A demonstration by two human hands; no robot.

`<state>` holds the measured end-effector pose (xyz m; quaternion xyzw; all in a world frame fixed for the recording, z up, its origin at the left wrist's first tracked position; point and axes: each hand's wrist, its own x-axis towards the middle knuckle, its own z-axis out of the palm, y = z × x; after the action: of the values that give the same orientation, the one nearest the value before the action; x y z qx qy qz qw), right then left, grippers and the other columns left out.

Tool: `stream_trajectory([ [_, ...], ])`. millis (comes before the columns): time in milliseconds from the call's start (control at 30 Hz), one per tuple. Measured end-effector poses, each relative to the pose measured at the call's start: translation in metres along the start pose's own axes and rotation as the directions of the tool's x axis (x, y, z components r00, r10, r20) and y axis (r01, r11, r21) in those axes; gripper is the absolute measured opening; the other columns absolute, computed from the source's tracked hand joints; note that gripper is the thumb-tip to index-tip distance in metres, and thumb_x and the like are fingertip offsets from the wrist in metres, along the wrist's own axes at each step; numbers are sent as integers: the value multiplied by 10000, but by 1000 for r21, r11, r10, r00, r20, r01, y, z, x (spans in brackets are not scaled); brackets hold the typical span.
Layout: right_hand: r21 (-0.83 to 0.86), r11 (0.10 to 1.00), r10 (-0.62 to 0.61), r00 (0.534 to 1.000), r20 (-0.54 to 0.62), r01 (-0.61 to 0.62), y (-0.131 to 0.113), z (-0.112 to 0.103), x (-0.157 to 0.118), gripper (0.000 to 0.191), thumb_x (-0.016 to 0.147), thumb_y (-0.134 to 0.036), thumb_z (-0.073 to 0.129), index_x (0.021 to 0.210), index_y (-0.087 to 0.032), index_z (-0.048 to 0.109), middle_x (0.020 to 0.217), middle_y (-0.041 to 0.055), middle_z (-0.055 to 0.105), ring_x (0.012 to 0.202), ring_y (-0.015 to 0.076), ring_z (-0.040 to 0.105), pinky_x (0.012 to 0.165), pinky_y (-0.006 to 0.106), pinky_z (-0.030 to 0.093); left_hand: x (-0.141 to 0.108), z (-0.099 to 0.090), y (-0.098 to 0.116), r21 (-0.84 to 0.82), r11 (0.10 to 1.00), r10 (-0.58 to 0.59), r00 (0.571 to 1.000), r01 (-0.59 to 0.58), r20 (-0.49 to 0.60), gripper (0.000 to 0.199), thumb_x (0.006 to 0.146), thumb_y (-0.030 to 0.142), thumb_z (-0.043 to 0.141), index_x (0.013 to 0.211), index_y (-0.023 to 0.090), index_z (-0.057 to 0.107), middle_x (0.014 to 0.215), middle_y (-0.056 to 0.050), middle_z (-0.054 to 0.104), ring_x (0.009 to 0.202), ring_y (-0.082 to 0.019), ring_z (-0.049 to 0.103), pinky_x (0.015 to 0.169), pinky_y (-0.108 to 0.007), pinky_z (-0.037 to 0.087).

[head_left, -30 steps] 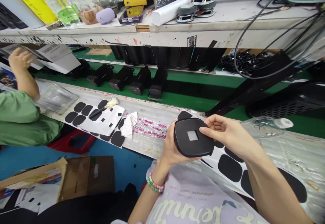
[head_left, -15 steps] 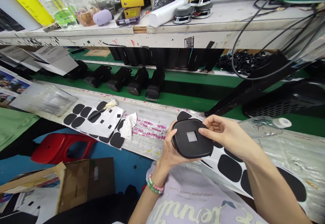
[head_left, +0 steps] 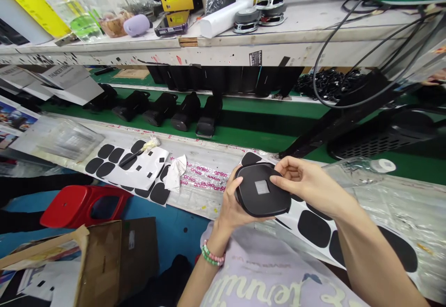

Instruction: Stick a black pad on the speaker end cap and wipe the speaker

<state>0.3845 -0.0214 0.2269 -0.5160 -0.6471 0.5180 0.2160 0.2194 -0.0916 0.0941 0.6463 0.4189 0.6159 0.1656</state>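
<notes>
Black, rounded-square, thick plate with a small pale square near the middle of its face sits between the person's two hands, raised over the near edge of the long, pale, film-covered surface, its face tilted up. Left hand has hold of it, half closed around the left and lower edge, with the thumb lying along the rim — a pink-and-green bead bracelet circles that wrist. Right hand is partly closed, its thumb tip at the face just beside the pale square and its other fingers curled above the upper right edge; whether they pinch anything, I cannot tell. Partly behind and beneath this hand lies a white sheet of black, rounded-square stickers, and near it a clear plastic bottle with a white cap. Farther left on the surface are a crumpled white tissue and a black-handled brush, the latter resting across more black stickers and white paper. Beyond the surface, black, elongated devices stand in a row on the green belt.
</notes>
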Motion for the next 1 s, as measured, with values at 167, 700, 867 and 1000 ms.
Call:
stream_trajectory([
  [167,-264,964,-39,999,-17,33,-3,2,1,216,759,-421,632,737,-222,552,592,-8,575,533,147,513,468,265,376,-1,0,-1,6,1000,16,1000,-16,5,1162,479,436,909,1406,296,223,1463,-196,355,1357,-364,400,1034,-618,435],
  [700,-862,340,-551,822,142,377,5,67,-6,501,998,-372,296,1412,-144,462,1495,115,413,1397,325,327,1076,536,319,-11,-4,5,208,972,-126,990,111,61,1239,550,513,854,1504,260,105,1451,-207,425,1284,-410,491,969,-590,519],
  [867,-826,552,-387,913,-132,115,24,28,5,571,994,-411,213,1468,-135,374,1505,119,393,1393,319,337,1070,552,350,1,8,7,142,979,-158,985,147,65,1353,440,573,881,1504,314,86,1451,-181,426,1272,-434,493,974,-634,501],
  [1000,-576,816,-128,957,-262,-49,42,4,3,648,972,-515,171,1478,-155,355,1517,96,380,1426,304,276,1124,577,277,-1,12,-3,74,996,-53,996,48,65,1288,482,566,869,1498,338,111,1492,-165,354,1326,-423,424,1023,-656,443],
])
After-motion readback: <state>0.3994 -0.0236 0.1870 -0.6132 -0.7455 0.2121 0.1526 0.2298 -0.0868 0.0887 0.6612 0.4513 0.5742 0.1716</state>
